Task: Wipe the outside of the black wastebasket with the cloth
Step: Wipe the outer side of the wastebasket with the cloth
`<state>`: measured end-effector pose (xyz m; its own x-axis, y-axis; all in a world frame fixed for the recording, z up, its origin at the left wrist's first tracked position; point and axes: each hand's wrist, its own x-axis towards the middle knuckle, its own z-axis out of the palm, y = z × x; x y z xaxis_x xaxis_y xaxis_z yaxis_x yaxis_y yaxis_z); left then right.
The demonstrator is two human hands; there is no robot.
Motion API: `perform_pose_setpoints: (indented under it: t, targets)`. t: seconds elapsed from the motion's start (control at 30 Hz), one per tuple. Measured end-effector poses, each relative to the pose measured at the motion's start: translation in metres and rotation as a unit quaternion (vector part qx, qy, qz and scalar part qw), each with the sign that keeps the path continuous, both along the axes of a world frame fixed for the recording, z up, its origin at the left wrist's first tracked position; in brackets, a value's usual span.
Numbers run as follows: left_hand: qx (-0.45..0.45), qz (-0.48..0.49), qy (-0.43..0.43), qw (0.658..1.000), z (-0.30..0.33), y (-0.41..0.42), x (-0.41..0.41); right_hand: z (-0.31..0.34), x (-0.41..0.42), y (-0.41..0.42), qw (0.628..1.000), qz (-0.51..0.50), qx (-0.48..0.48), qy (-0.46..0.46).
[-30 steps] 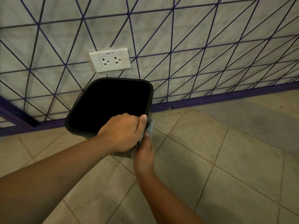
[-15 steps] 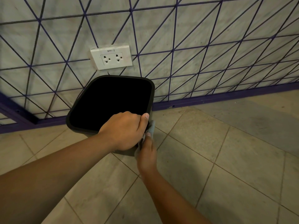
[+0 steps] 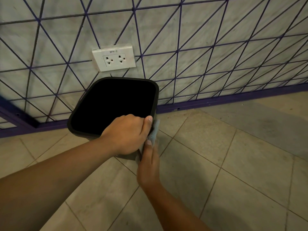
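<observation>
Beyond both my hands rises the pale marble-look wall [image 3: 216, 39] crossed by a purple triangular wire grid, and under my arms spreads the beige tiled floor [image 3: 233, 164]. The black, rounded-square plastic wastebasket [image 3: 115, 104] sits on that floor just ahead of my left hand, tilted so its dark mouth faces me, its far rim close to the wall. My left hand [image 3: 126, 134] is curled over the near right part of the rim, thumb on the corner, clamped there to hold the basket steady. Just beside it and lower, my right hand [image 3: 148, 164] presses the small pale blue-grey cloth [image 3: 154, 130] against the basket's outer right side; the fingers lie mostly straight on the cloth, though my left hand hides part of it, so I cannot tell how much cloth is in contact. Compared with a moment ago, more cloth shows above my right fingertips and the hand sits a little lower, so I judge I am mid-stroke down this side. That means only this corner is being covered; the far and left sides look to be still to do, which would call for turning the basket. Above my left hand, a white double wall socket [image 3: 115, 59] sits on the wall.
</observation>
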<state>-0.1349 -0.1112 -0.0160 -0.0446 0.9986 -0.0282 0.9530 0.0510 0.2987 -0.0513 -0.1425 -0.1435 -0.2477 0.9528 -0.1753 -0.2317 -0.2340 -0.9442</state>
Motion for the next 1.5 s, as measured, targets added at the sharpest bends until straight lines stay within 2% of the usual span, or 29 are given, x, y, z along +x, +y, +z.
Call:
perform_pose_setpoints:
  t: [0.1,0.5,0.7,0.83,0.93,1.0,1.1,1.23,1.3,1.4,1.5]
  targets:
    - [0.004,0.005,-0.004,1.0,0.001,0.0,0.001,-0.007,0.002,0.012,0.999,0.007,-0.049,-0.015]
    - [-0.001,-0.002,-0.022,1.0,0.001,0.0,0.0,0.01,-0.001,0.001,1.0,-0.001,-0.006,-0.029]
    - [0.005,0.004,-0.01,1.0,0.003,-0.002,0.004,-0.014,0.026,0.004,0.988,0.08,-0.009,-0.134]
    - [-0.009,0.009,-0.007,1.0,0.006,-0.006,0.008,-0.036,0.046,-0.004,0.987,0.041,-0.085,-0.129]
    - [-0.043,0.003,-0.01,0.999,0.011,-0.006,0.006,-0.037,0.053,-0.008,0.981,-0.026,-0.133,-0.141]
    - [-0.073,-0.008,0.004,0.997,0.012,-0.01,0.003,-0.034,0.052,-0.011,0.973,-0.035,-0.166,-0.155]
    - [-0.142,-0.013,0.003,0.99,0.015,-0.015,-0.004,-0.024,0.054,-0.011,0.973,-0.027,-0.196,-0.119]
    - [-0.214,0.03,-0.058,0.975,0.017,-0.013,-0.008,-0.021,0.037,-0.013,0.973,-0.012,-0.226,-0.046]
    - [-0.199,0.03,-0.063,0.977,0.01,-0.015,-0.005,-0.015,0.012,-0.019,0.974,0.006,-0.224,-0.038]
    - [-0.133,0.019,-0.034,0.99,0.001,-0.021,-0.005,-0.025,-0.033,-0.022,0.977,-0.036,-0.21,0.03]
    - [-0.119,0.03,-0.038,0.992,-0.003,-0.022,-0.007,-0.034,-0.064,-0.015,0.956,-0.093,-0.27,0.065]
